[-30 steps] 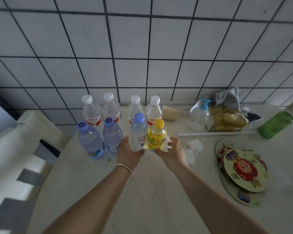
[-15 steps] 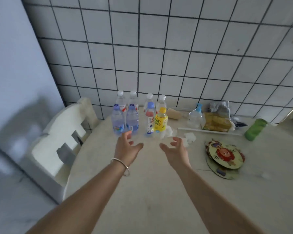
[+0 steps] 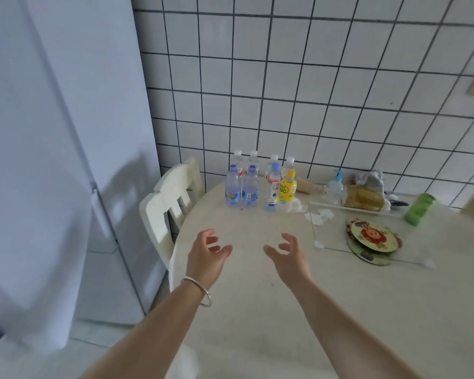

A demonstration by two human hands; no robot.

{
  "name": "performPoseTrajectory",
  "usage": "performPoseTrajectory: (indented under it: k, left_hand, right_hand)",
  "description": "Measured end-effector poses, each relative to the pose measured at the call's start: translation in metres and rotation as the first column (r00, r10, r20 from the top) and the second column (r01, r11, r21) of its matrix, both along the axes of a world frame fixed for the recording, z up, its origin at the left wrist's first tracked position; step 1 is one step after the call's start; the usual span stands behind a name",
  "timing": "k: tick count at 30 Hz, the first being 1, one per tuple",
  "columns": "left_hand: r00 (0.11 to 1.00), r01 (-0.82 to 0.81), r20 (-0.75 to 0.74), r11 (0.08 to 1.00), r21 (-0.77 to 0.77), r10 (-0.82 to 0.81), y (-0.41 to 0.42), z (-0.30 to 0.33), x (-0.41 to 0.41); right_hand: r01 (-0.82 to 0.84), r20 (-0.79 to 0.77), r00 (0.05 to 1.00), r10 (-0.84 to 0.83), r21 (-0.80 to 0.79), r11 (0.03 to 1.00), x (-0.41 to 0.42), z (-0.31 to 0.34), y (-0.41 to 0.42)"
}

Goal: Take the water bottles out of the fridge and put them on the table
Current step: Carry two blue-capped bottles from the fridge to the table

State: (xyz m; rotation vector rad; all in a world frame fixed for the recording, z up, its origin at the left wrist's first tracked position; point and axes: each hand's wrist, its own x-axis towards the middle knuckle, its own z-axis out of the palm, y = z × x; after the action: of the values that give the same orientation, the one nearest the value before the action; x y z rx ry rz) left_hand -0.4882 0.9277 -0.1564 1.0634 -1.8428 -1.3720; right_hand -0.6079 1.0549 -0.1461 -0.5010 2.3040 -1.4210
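Both hands are held above the table (image 3: 257, 310), palms turned toward each other, with nothing between them. The left hand (image 3: 207, 255) is spread, its fingers loosely curled and empty; a thin metal bangle (image 3: 200, 290) is worn on its wrist. The right hand (image 3: 289, 257) is likewise spread and empty, fingers slightly bent.

The water bottles (image 3: 241, 191) are grouped upright at the far edge of the table, close to the tiled wall (image 3: 312, 91), well apart from both hands. Two rows are formed: four white-capped bottles stand at the back, and in front are set two blue-capped bottles touching side by side, a taller clear bottle (image 3: 272, 191) with a blue cap, and a yellow bottle (image 3: 288, 188) with a yellow cap just beside it.

A white chair (image 3: 167, 203) is positioned at the left of the table. The fridge (image 3: 52, 160), with its door seen closed, is located further left. On the right part of the table are found a round pictured mat (image 3: 372, 237), crumpled tissue pieces (image 3: 322, 216), a green container (image 3: 419, 209) lying on its side, a pump bottle (image 3: 334, 186) and a bag of yellowish food (image 3: 363, 196)
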Motion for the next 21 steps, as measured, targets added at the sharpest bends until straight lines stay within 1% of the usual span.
performPoseTrajectory:
  k: [3,7,9,12,14,17,21]
  left_hand:
    - [0.998,0.043,-0.047,0.999,-0.013,-0.044,0.015,0.004,0.038]
    - [0.981,0.175,-0.075,0.982,-0.071,-0.18,0.028,0.015,0.088]
    - [0.965,0.239,-0.078,0.961,-0.139,-0.251,0.032,0.025,0.115]
    - [0.939,0.327,-0.006,0.899,-0.292,-0.344,0.038,0.043,0.159]
    - [0.936,0.332,0.003,0.879,-0.344,-0.352,0.043,0.057,0.189]
    - [0.942,0.3,-0.036,0.885,-0.357,-0.333,0.049,0.073,0.231]
    - [0.969,0.204,-0.06,0.909,-0.364,-0.241,0.048,0.077,0.29]
  right_hand:
    - [0.017,-0.006,1.0,-0.017,-0.033,0.999,0.045,0.006,0.011]
    - [0.068,-0.058,0.996,-0.072,-0.074,0.995,0.108,0.018,0.027]
    - [0.103,-0.072,0.991,-0.112,-0.116,0.988,0.139,0.03,0.034]
    - [0.13,-0.095,0.985,-0.144,-0.143,0.981,0.188,0.049,0.044]
    - [0.11,-0.14,0.982,-0.129,-0.136,0.985,0.222,0.058,0.048]
    - [0.032,-0.226,0.972,-0.065,-0.144,0.989,0.267,0.074,0.05]
    - [-0.092,-0.296,0.954,0.044,-0.15,0.984,0.318,0.09,0.037]
